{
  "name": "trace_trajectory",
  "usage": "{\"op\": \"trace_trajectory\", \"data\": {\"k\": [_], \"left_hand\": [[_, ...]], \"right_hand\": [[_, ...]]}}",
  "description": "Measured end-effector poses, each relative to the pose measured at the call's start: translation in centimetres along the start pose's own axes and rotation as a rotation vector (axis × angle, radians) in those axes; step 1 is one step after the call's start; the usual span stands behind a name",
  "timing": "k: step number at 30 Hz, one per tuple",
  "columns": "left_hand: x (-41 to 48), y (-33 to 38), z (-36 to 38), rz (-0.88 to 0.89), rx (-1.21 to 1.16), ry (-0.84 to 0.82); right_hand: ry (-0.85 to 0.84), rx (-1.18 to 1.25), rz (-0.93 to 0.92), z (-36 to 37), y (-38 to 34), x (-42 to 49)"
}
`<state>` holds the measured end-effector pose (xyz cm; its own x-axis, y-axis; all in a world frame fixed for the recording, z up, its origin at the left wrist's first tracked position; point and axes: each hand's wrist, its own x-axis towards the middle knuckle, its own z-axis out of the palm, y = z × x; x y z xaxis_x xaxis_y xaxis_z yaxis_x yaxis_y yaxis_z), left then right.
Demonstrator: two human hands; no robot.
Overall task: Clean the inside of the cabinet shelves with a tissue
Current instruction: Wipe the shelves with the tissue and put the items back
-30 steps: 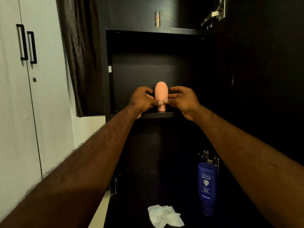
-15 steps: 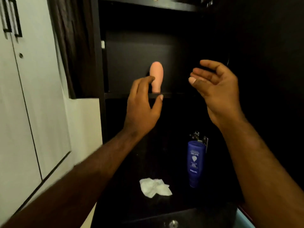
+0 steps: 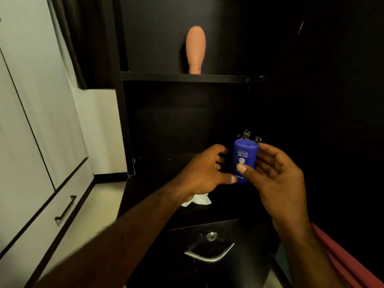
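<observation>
A crumpled white tissue [image 3: 198, 200] lies on the dark lower cabinet shelf [image 3: 145, 196], partly hidden under my left wrist. A blue lotion bottle [image 3: 244, 156] stands upside down on that shelf. My right hand [image 3: 276, 175] grips it, thumb on its front and fingers along its right side. My left hand [image 3: 204, 173] is just left of the bottle, its thumb tip touching the bottle's lower part and its curled fingers short of it. A peach-coloured bottle [image 3: 195, 48] stands alone on the upper shelf [image 3: 187, 77].
A metal hinge [image 3: 247, 135] sits behind the blue bottle. Below the shelf is a dark drawer with a lock [image 3: 211, 236] and a curved metal handle [image 3: 209, 256]. White wardrobe doors with a black handle [image 3: 65, 210] fill the left. The open cabinet door is at the right.
Both hands let go of the peach bottle on the upper shelf and came down to the blue bottle. My view tilted downward.
</observation>
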<state>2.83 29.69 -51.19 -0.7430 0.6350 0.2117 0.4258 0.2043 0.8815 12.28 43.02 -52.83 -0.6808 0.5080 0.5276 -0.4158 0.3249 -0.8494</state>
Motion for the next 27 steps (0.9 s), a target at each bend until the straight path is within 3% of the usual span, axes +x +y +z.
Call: {"op": "trace_trajectory", "data": {"k": [9, 16, 20, 23, 27], "left_hand": [[-0.3, -1.4, 1.1, 0.100, 0.083, -0.004], [-4.3, 0.2, -2.4, 0.301, 0.087, 0.259], [-8.5, -1.1, -5.0, 0.314, 0.060, 0.476], [-11.7, -3.4, -6.1, 0.226, -0.067, 0.649], [-14.3, -6.1, -6.8, 0.214, -0.116, 0.833]], "right_hand": [[-0.046, -0.212, -0.032, 0.7, 1.2, 0.3], [-0.150, 0.081, -0.161, 3.6, -2.6, -0.6], [-0.230, 0.119, -0.103, 5.6, -2.5, -2.8], [-0.291, -0.194, -0.183, 6.2, -0.7, -4.8], [-0.542, -0.577, -0.245, 7.3, 0.3, -6.3]]}}
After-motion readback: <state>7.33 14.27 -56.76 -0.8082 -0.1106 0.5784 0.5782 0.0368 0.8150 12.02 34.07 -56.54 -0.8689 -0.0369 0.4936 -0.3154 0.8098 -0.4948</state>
